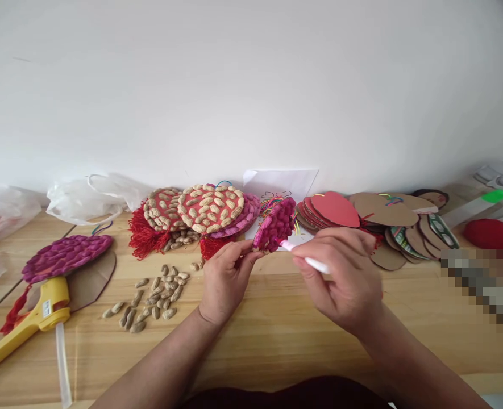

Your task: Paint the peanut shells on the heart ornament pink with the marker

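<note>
My left hand (223, 278) pinches the lower edge of a round peanut-covered disc painted magenta (275, 224), holding it up tilted above the wooden table (277, 335). My right hand (347, 272) is closed round a white pen or brush with a pink tip (304, 258); its tip touches the disc's lower right edge. Coloured strings hang from the top of the disc.
A stack of peanut discs with red tassels (200, 213) and loose peanuts (153, 295) lie left of my hands. A yellow glue gun (25, 324) and a magenta disc (66, 255) sit far left. Cardboard and red cut-outs (362, 213) spread to the right. Plastic bags (89, 196) lean against the wall.
</note>
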`<state>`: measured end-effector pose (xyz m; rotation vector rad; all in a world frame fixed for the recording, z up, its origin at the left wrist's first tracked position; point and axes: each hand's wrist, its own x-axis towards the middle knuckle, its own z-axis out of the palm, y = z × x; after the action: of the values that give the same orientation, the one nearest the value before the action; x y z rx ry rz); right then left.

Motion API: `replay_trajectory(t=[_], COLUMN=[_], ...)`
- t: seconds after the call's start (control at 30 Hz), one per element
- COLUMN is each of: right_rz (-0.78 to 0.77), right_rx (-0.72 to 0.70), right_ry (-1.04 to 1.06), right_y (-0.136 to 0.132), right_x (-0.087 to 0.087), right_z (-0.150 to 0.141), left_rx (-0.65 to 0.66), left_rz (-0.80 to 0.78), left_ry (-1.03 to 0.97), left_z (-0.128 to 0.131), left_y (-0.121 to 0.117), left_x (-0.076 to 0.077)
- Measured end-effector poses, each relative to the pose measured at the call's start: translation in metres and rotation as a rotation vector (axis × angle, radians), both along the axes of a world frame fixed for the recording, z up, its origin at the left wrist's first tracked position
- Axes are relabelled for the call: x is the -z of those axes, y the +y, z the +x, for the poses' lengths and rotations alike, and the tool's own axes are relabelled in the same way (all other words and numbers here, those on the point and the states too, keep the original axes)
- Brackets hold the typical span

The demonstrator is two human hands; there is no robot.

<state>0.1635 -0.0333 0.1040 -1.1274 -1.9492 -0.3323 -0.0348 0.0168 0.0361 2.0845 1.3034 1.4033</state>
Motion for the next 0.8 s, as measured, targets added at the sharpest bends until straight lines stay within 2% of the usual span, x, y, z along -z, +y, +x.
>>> replay_trajectory(t=[0.13,0.23,0.4,0.5,0.67,0.8], right_rz=[0.117,0.008,-0.329,-0.461,-0.578,-0.611], right_rx=[0.201,0.369,0.389,0.399,0.485,0.456], right_ry=[0.116,0.101,0.026,0.009,-0.007,-0.018], right_y=[-0.004,0.001,0.01,0.014,0.019,0.02], right_x=[-0.018,-0.024,-0.012,-0.004,0.006,0.006], right_z=[0.031,0.057,0.072,0.072,0.076,0.076], left_rx=[0.016,0.018,0.005,-0.001,0.037,0.045], left_rz=[-0.129,-0.184,-0.189,-0.167,-0.156,-0.195], left_ry=[-0.135,-0.199,-0.151,-0.108,-0.091,-0.123], left_z=[-0.001,-0.001,-0.001,-0.001,-0.001,0.0], left_y=[0.002,0.003,0.001,-0.001,-0.001,-0.001], left_x=[0.005,0.008,0.01,0.011,0.014,0.015])
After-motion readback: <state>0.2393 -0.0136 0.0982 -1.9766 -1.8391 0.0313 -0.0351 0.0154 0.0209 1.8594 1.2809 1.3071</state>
